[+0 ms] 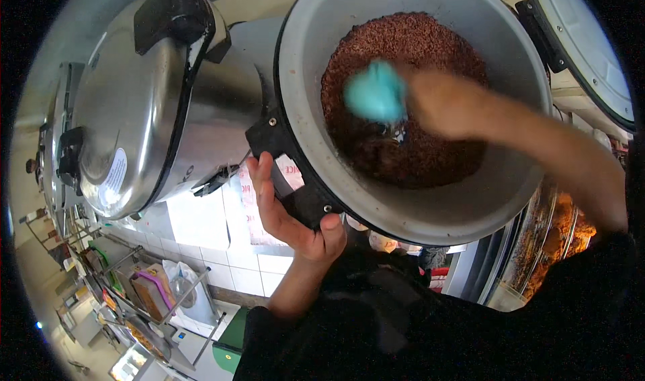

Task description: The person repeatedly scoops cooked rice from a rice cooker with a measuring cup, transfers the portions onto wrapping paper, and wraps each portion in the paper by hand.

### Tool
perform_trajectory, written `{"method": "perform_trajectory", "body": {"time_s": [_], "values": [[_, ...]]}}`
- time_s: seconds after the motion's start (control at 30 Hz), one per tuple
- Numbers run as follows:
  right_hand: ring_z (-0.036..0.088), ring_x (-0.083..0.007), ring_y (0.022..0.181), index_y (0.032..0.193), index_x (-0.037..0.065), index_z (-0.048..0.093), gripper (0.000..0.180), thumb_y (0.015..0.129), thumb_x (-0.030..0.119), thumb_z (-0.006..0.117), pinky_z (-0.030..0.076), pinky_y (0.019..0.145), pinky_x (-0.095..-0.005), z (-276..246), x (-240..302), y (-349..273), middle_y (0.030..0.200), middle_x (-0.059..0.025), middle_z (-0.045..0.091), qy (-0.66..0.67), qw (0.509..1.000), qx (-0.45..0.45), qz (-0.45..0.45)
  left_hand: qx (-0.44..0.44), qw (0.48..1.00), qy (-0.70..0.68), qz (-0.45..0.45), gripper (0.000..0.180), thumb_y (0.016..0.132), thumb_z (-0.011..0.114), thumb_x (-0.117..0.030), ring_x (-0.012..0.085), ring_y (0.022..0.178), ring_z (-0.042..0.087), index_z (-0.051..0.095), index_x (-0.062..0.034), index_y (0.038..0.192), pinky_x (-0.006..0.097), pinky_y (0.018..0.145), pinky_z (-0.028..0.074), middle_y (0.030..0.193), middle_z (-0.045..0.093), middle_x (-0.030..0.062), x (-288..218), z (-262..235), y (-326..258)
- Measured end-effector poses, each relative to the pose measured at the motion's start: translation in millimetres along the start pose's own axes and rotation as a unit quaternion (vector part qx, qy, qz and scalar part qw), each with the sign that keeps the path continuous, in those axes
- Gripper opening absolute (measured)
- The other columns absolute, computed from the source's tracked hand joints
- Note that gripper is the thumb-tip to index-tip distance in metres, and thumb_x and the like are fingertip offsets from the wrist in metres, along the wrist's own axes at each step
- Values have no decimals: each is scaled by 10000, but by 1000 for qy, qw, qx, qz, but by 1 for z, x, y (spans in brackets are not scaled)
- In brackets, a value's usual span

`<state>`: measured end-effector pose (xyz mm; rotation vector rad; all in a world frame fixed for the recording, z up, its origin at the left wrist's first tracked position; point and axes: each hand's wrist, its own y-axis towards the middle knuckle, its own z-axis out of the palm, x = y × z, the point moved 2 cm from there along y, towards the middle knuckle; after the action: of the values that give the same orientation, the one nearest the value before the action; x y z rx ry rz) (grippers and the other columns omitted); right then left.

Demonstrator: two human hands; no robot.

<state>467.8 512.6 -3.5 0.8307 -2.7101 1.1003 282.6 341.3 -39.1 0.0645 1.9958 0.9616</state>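
Note:
A large grey pot of a rice cooker [309, 106] stands before me with its lid [584, 28] raised at the right. Reddish-brown grains [437, 163], which look like cooked rice, cover its bottom. My right hand [447, 102], blurred by motion, reaches into the pot and grips a turquoise scoop-like tool [375, 92]. That tool is too smeared to show its exact shape, and it sits at the grains. Outside the rim, my left hand [299, 226] is curled round the black side handle [306, 203] of the cooker, thumb towards the rim.
Left of the pot stands a second, steel rice cooker [134, 119] with its lid down. Below lie printed sheets [252, 206] on a white surface. Trays of orange-brown food [561, 236] are at the lower right. A rack [185, 300] with bags and a box stands lower left.

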Motion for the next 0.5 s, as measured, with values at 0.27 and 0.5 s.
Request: {"method": "perform_trajectory", "body": {"time_s": [0.27, 0.5], "values": [[665, -385, 809, 1447, -21, 229, 626, 876, 30, 480, 550, 733, -463, 13, 38, -24, 877, -264, 645, -9, 996, 90, 2, -16, 1000, 22, -10, 747, 950, 438, -534, 415, 1383, 250, 188, 18, 1387, 546, 1146, 166, 1441, 308, 268, 2, -8, -4], [650, -430, 794, 1299, 11, 341, 475, 874, 60, 547, 536, 701, -491, -12, -23, 10, 825, -262, 637, -86, 989, -116, 19, 13, 1000, 17, 12, 753, 935, 476, -536, 443, 1366, 276, 194, -17, 1402, 604, 1127, 143, 1403, 357, 279, 4, -6, -3]]}}
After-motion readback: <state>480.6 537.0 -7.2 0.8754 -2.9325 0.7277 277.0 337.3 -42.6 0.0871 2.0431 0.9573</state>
